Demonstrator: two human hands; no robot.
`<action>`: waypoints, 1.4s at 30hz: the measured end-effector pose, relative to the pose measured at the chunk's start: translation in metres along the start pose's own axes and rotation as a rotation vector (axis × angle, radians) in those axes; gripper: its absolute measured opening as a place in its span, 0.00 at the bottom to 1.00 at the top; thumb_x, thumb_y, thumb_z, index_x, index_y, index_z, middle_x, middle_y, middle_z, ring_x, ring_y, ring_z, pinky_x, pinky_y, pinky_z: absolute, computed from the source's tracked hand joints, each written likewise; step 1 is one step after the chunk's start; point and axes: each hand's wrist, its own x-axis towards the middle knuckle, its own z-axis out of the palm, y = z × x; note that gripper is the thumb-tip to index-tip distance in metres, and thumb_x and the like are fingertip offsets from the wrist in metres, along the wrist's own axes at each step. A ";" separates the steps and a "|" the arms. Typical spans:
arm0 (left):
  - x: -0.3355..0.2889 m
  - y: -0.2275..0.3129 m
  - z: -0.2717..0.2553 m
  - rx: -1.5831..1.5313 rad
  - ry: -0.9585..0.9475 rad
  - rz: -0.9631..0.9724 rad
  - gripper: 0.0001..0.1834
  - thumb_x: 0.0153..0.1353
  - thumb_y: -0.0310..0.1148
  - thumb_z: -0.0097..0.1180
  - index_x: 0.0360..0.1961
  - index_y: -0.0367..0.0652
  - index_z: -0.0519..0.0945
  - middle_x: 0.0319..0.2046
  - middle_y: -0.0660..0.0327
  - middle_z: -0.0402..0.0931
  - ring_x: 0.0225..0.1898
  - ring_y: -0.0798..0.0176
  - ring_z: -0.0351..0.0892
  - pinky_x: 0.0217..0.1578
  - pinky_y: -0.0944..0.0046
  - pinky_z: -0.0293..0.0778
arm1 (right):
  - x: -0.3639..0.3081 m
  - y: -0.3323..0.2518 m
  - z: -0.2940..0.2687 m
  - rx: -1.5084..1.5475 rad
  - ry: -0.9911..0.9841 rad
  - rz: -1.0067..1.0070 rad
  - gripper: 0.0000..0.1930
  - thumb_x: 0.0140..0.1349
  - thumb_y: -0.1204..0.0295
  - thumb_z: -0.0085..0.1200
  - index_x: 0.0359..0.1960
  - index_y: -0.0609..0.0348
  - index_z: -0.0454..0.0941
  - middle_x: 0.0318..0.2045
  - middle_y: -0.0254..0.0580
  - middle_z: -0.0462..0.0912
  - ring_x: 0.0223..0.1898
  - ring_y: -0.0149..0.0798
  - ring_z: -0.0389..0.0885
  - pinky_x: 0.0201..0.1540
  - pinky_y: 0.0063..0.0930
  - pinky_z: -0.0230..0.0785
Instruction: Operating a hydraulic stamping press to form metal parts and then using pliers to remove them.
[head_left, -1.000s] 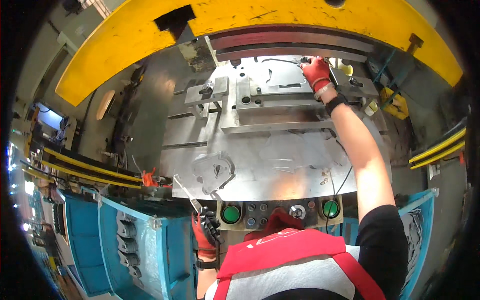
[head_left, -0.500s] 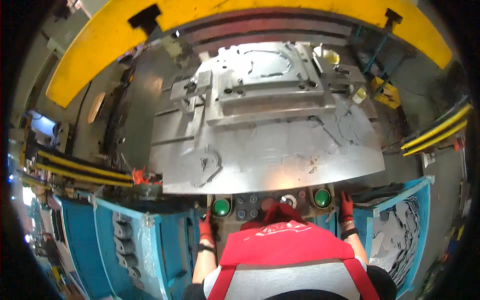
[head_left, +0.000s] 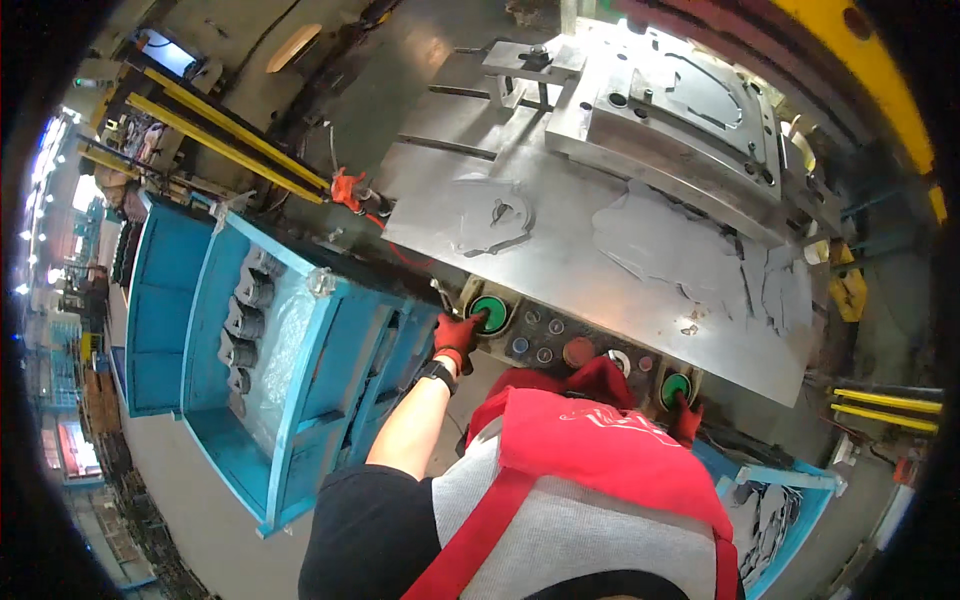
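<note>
My left hand (head_left: 456, 340), in a red glove, reaches onto the left green push button (head_left: 489, 314) with a finger stretched out over it. At the other end of the control panel (head_left: 547, 335), my right hand (head_left: 687, 422) points a finger onto the right green push button (head_left: 676, 390). Part of that hand is hidden behind my red apron. Both hands hold nothing. Beyond the panel lies the press bed (head_left: 570, 270), with a flat grey cut piece with a hole (head_left: 512, 208) on its left part. Behind it stands a steel die (head_left: 650, 140) with a flat plate-like piece (head_left: 705, 95) on top.
To the left is a blue metal bin (head_left: 330, 380) with stacked grey parts (head_left: 240, 318) and clear plastic wrap. A second blue bin (head_left: 815, 482) at lower right holds thin metal pieces. Yellow bars (head_left: 225, 130) flank the bed. A yellow press frame (head_left: 880, 70) arches at upper right.
My hands have moved from beside the panel's ends inward onto the two green buttons. The view has turned, so the bed now appears further right and slanted.
</note>
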 end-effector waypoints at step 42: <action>-0.105 0.342 0.111 -0.378 -0.957 0.569 0.29 0.61 0.58 0.40 0.35 0.40 0.76 0.13 0.68 0.65 0.10 0.73 0.61 0.10 0.72 0.59 | -0.025 -0.017 -0.035 -0.021 -0.232 0.142 0.27 0.55 0.57 0.55 0.55 0.52 0.65 0.46 0.33 0.74 0.47 0.33 0.70 0.41 0.35 0.66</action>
